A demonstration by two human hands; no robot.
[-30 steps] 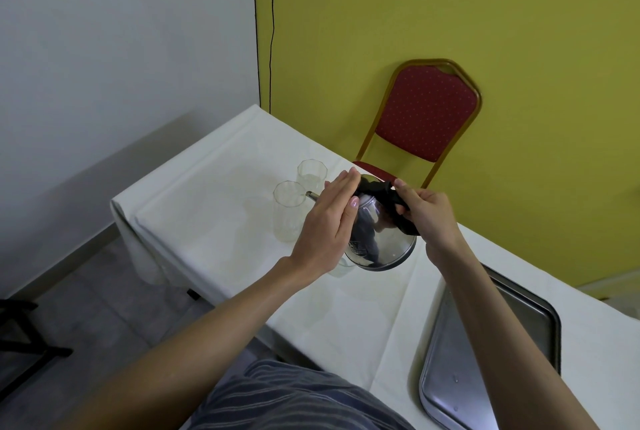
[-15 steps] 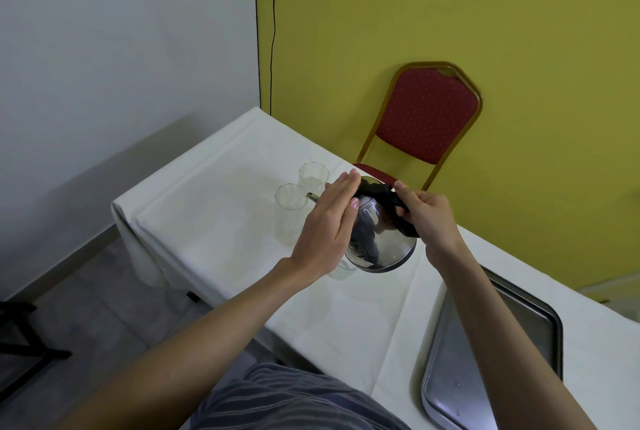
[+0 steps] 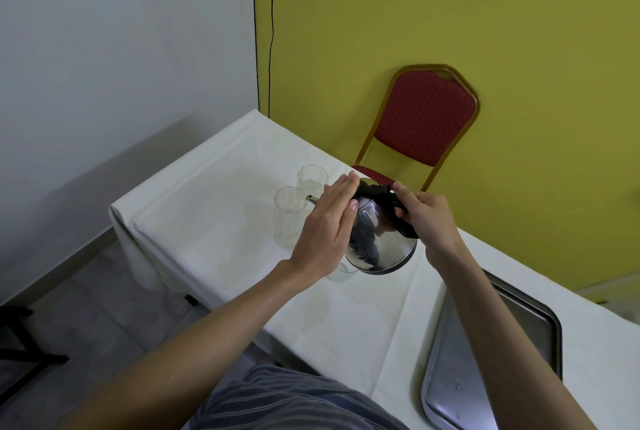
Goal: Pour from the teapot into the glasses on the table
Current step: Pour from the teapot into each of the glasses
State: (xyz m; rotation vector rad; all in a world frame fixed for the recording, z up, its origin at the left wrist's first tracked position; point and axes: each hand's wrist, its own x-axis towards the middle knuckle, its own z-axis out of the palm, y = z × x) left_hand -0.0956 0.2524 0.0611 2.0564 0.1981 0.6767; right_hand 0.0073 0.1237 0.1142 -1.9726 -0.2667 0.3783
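Right hand [image 3: 427, 218] is wrapped around the black handle of the teapot [image 3: 379, 242], tipping it toward 10 o'clock. Left hand [image 3: 329, 225] lies flat and open against the lid side. Spout sits over the rim of the near glass [image 3: 289, 218]; a 2nd glass [image 3: 311, 180] stands just behind, on the white worktop [image 3: 207, 221]. Steel tray [image 3: 485, 360] at 4 o'clock.

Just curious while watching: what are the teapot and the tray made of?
Teapot: polished metal, probably steel; it mirrors the room. Its handle looks wrapped in black cloth. Tray: duller, brushed-looking metal with soft reflections.
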